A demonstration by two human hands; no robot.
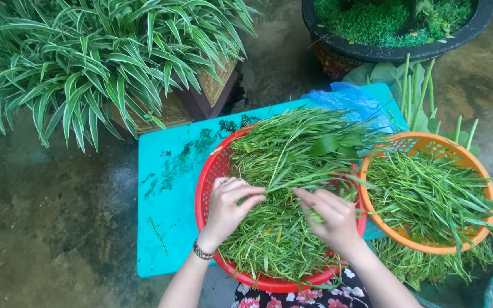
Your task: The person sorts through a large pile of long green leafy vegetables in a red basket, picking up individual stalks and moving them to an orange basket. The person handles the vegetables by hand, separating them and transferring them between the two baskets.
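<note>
stems (292, 182) pinched at both ends over red basket (203, 188), left hand (229, 205) and right hand (329, 214) closed on same strand, likely for snapping. heaped greens (292, 148) below, close for reach. orange basket (429, 248) touching alongside, holding separate pile.

Two bare forearms reach forward from the bottom edge, angled toward each other. The left hand (229, 206), a beaded bracelet at its wrist, has fingers curled inward. The right hand (329, 215) pinches with its fingertips.
</note>
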